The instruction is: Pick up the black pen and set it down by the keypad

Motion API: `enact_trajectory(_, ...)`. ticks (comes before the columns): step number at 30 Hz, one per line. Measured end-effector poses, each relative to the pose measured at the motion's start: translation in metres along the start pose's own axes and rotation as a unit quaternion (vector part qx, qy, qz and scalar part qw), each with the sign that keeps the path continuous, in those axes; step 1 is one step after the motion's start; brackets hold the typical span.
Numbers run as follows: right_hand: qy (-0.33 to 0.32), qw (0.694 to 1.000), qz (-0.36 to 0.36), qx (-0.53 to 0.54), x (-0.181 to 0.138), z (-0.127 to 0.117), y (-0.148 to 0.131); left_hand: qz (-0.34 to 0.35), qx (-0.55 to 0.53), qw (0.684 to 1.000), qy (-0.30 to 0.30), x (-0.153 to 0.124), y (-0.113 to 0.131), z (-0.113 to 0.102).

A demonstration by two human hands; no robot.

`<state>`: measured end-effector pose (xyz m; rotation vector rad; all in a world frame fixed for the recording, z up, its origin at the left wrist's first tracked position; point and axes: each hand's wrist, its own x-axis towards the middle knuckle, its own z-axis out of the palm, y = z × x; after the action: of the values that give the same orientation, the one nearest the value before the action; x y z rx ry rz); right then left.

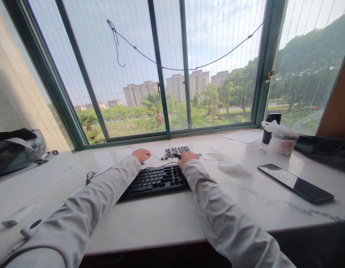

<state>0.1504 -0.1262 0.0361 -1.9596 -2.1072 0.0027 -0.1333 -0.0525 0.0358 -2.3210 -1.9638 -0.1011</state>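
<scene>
A black keyboard [158, 179] lies on the white marble top, several of its keycaps off at the right side. Behind it, loose black keycaps [176, 150] are laid out in rows. My right hand [188, 158] is closed around a slim dark tool [176, 155] above the keyboard's back right corner; its kind is unclear, and a bit of blue shows beyond the hand. Past the keyboard's back left edge, my left hand [141, 155] has its fingers curled together; whatever they may hold is hidden.
To the right are crumpled white tissues [234, 167], a smartphone [295, 182], a plastic-bagged cup [282, 141] and a black bottle [269, 128]. A cable [98, 174] runs left of the keyboard. A helmet [20, 150] stands far left; windows [172, 137] border the back.
</scene>
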Motion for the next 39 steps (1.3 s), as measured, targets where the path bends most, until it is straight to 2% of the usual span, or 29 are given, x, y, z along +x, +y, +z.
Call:
enact_trajectory(5,0.001,1.0,0.0,-0.001,0.0,-0.001,-0.001,-0.029,0.006,0.995,-0.099,-0.02,-0.062,-0.008)
enact_trajectory(9,0.003,1.0,-0.002,-0.004,0.001,0.002,-0.001,-0.055,0.019,0.991,-0.12,-0.04,-0.097,-0.004)
enact_trajectory(18,-0.006,1.0,0.0,-0.002,0.002,0.004,-0.001,-0.082,0.074,0.986,-0.123,-0.07,-0.133,-0.011)
enact_trajectory(25,-0.013,1.0,0.001,-0.005,0.003,0.003,-0.002,-0.129,0.125,0.977,-0.115,-0.106,-0.154,-0.025)
enact_trajectory(29,-0.004,1.0,-0.014,-0.004,-0.001,0.0,-0.004,-0.161,0.135,0.971,-0.117,-0.122,-0.158,-0.035)
enact_trajectory(33,0.066,0.997,-0.036,0.012,-0.009,-0.007,-0.01,-0.176,0.136,0.971,-0.087,-0.127,-0.147,-0.043)
enact_trajectory(36,0.106,0.993,-0.052,0.03,-0.015,-0.012,-0.015,-0.161,0.127,0.978,-0.041,-0.126,-0.125,-0.046)
enact_trajectory(39,0.134,0.987,-0.068,0.063,-0.02,-0.013,-0.019,-0.119,0.099,0.988,0.016,-0.125,-0.086,-0.049)
